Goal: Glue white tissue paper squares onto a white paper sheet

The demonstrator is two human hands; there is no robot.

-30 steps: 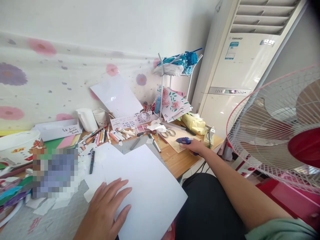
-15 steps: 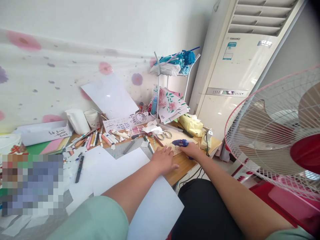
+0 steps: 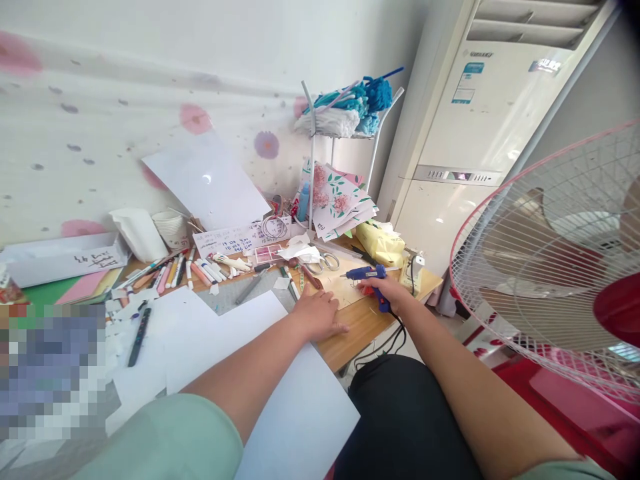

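My right hand point(image 3: 390, 293) is wrapped round the handle of a blue glue gun point(image 3: 367, 272), whose nozzle points left over a tan board point(image 3: 350, 293). A black cord runs down from the handle past the table edge. My left hand point(image 3: 319, 313) rests palm down on the wooden table point(image 3: 350, 333), its fingers stretched out beside the board. Under my left forearm lie large white paper sheets point(image 3: 295, 413). A pair of scissors point(image 3: 325, 263) sits just behind the board, and a brown-red tool point(image 3: 313, 277) is near my left fingertips.
Markers point(image 3: 175, 270) and a pink palette point(image 3: 269, 254) lie along the table's back. A yellow tissue pack point(image 3: 380, 243) and a white power strip point(image 3: 413, 273) stand at the right. A rack point(image 3: 313, 180) holds blue and white pipe cleaners. A large fan point(image 3: 540, 253) stands close by my right arm.
The glue gun has come up off the board and turned, so its body and handle show more fully. My left hand stays on the table. The view has shifted slightly.
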